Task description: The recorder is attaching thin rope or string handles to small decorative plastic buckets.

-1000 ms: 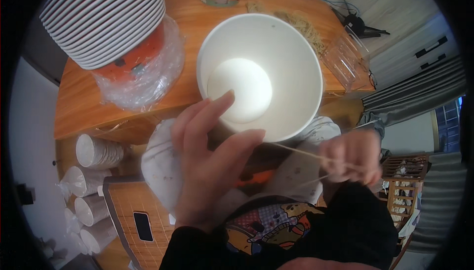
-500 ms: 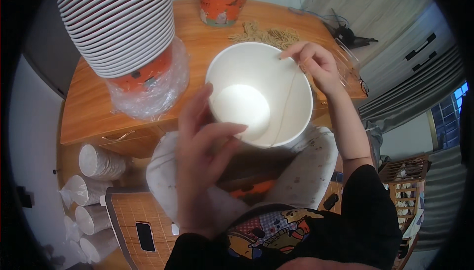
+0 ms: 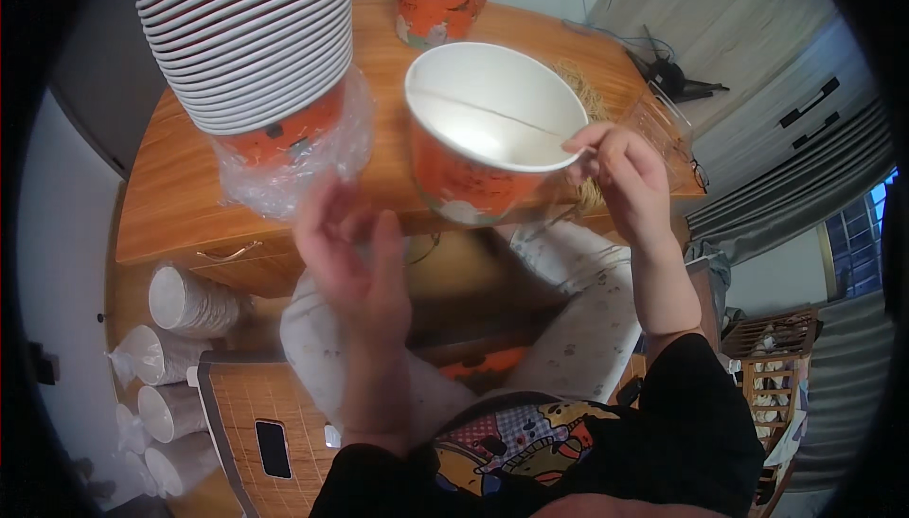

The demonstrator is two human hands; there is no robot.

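Observation:
A paper bucket (image 3: pixel 464 177), white inside with an orange printed wall, is tilted toward me at the near edge of the wooden table. A thin beige string (image 3: pixel 492 116) runs across its mouth to the right rim. There my right hand (image 3: pixel 625 172) is closed on the rim, fingers pinched where the string ends. My left hand (image 3: pixel 355 243), slightly blurred, hangs left of the bucket with its fingers loosely apart, holding nothing. Behind the bucket and partly hidden by it lies a bundle of beige strings (image 3: pixel 589 101).
A tall stack of orange and white buckets (image 3: pixel 265 73) in crumpled clear plastic wrap (image 3: pixel 294 177) stands on the table's left. A shorter bucket stack (image 3: pixel 440 11) is at the back. Several wrapped white stacks (image 3: pixel 194 305) stand on the floor at left, near a phone (image 3: pixel 274 449).
The bucket has moved up and away from my lap and tipped, so its orange side shows. My left hand has left its rim; my right hand still grips it.

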